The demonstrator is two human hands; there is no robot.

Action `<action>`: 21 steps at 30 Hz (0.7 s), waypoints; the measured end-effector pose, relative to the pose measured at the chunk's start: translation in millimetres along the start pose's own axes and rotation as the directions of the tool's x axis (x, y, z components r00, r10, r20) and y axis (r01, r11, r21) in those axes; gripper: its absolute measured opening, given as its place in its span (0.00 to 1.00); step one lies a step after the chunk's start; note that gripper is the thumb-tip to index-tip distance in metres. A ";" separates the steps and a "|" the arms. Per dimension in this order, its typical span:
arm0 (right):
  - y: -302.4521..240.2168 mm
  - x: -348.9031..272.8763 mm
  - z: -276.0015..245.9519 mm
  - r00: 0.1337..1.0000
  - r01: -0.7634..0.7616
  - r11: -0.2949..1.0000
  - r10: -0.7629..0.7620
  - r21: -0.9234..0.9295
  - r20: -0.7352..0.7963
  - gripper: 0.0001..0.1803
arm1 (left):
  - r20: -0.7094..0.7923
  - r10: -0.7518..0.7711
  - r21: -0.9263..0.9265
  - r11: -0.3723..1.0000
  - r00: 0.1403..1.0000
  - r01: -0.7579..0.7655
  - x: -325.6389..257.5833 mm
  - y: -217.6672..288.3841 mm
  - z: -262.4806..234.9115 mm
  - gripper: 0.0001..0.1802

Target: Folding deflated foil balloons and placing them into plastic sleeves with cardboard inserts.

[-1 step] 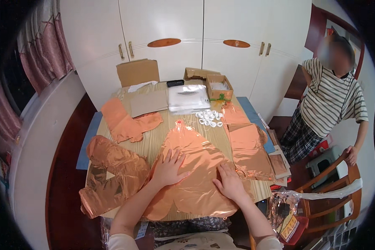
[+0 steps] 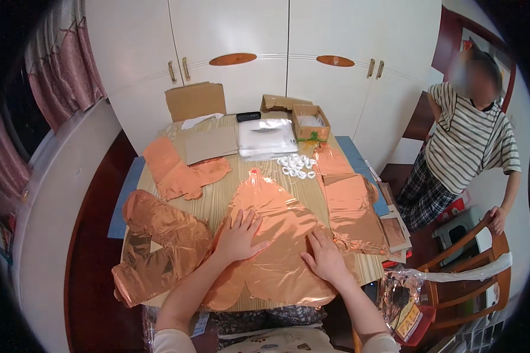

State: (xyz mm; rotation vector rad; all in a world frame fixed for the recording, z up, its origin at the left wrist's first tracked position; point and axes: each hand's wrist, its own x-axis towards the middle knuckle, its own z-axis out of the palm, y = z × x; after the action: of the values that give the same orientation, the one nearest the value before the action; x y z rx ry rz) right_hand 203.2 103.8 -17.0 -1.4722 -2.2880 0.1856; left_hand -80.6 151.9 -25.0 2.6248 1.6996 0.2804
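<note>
A large copper-coloured foil piece (image 2: 282, 247) lies flat at the near middle of the wood-grain table (image 2: 218, 197), its narrow end, marked by a red spot (image 2: 254, 172), directed away from the person. The left hand (image 2: 240, 238) rests palm down on its left part, fingers extended and spread; the right hand (image 2: 325, 259) rests palm down near its right edge, fingers extended. Neither hand is clamped on anything. Just to the left lies a foil piece with a triangular opening (image 2: 176, 223); beyond it, a smaller foil piece (image 2: 165, 167). To the right lies a creased foil piece (image 2: 353, 206). Past the narrow end are white rings (image 2: 296, 163), a stack of clear packs (image 2: 267, 138) and an open cardboard box (image 2: 311, 120). A white cabinet (image 2: 229, 29) stands behind the table. At right, a second person (image 2: 474, 141) stands with one hand on a wooden chair (image 2: 500, 242).
</note>
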 end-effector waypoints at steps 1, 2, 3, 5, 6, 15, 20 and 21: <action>-2.5 0.1 -3.7 1.000 -0.022 1.000 0.021 0.014 0.018 0.33 | 0.002 -0.004 0.007 1.000 1.000 0.004 -0.5 0.7 -0.7 0.47; -2.3 -0.4 -2.9 1.000 -0.003 1.000 0.003 0.004 0.020 0.34 | 0.004 -0.007 0.014 1.000 1.000 0.007 -1.1 1.1 -1.1 0.47; -1.1 -0.9 -3.2 1.000 0.014 1.000 -0.013 -0.007 0.019 0.34 | 0.004 -0.007 0.022 1.000 1.000 0.007 -0.6 1.5 -1.9 0.47; -1.6 -0.9 -5.0 1.000 0.014 1.000 -0.014 -0.017 0.028 0.35 | 0.012 -0.010 0.022 1.000 1.000 0.010 0.2 1.4 -2.3 0.48; -3.9 -0.3 -7.2 0.999 -0.001 1.000 0.002 -0.014 0.039 0.36 | 0.018 -0.013 0.022 1.000 1.000 0.012 0.1 1.4 -2.7 0.48; -2.6 -4.6 0.4 0.999 0.033 0.988 -0.028 -0.149 0.037 0.36 | 0.023 -0.010 0.024 1.000 1.000 0.009 -1.9 2.4 -3.4 0.48; -6.0 -5.5 -3.4 0.997 0.050 0.983 -0.038 -0.176 0.068 0.34 | 0.018 -0.011 0.041 0.999 1.000 0.010 -2.7 3.5 -5.5 0.47; -4.4 -6.6 -0.4 0.997 0.054 0.981 -0.045 -0.186 0.055 0.34 | 0.021 -0.013 0.040 0.999 1.000 0.012 -3.0 4.1 -7.0 0.47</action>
State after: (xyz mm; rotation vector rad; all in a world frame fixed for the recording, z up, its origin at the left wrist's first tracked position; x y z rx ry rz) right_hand 202.0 96.0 -16.9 -1.5138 -2.4368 -0.0081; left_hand -79.1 146.8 -18.1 2.6343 1.7328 0.2203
